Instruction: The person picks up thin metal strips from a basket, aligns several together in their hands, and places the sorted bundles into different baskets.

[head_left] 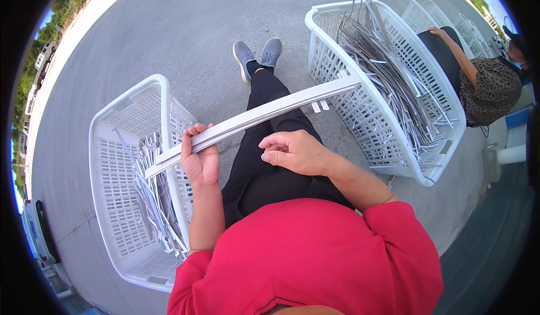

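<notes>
Long flat white strips [253,115], laid together in a bundle, run across above my thighs. Their left end reaches over the rim of the left basket, and the far end meets the rim of the right basket. My left hand [200,156] grips the bundle near its left end, palm up, with fingertips showing past the far side. Just below the middle of the strips, my right hand [298,152] is curled, thumb near the forefinger. Nothing sticks out of it, and it appears apart from the strips. Short white pieces [319,106] stick out beneath the bundle near its right end.
At my left stands a white plastic basket [115,140] holding loose thin strips [157,185]. A larger white basket [315,45] on the right holds many grey and white strips [388,79]. Beyond it sits another person [489,90], near more white baskets [424,14].
</notes>
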Motion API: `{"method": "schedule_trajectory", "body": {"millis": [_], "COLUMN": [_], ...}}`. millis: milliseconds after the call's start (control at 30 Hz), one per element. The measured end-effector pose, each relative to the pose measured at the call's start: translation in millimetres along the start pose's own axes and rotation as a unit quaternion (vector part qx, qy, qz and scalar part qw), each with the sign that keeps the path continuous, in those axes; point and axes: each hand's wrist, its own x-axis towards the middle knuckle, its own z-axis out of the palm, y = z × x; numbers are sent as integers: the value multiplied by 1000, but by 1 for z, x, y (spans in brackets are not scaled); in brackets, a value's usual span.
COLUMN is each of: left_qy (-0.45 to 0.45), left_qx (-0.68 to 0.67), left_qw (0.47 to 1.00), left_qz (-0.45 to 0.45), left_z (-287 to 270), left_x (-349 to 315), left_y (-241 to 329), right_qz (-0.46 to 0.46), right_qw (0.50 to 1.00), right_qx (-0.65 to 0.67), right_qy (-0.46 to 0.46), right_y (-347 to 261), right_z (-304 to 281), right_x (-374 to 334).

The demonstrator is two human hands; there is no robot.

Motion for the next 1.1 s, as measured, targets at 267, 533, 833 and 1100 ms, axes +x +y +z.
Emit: {"method": "schedule_trajectory", "body": {"millis": [267, 533, 833, 1100], "left_qy": [18, 46, 26, -27], "left_qx": [-34, -8, 112, 235], "left_qw": [999, 998, 993, 971], "left_qz": [27, -32, -14, 48], "left_z": [1, -15, -4, 2], "left_x": [44, 87, 95, 87], "left_y": [-4, -40, -61, -56], "right_qz": [-288, -17, 103, 178], "right_qw": [741, 866, 844, 877], "right_qx": [192, 306, 279, 125], "right_qy": [575, 395, 446, 429], "right_y": [-32, 66, 90, 106], "right_z": [-184, -145, -153, -152], "right_x": [-27, 21, 48, 47]}}
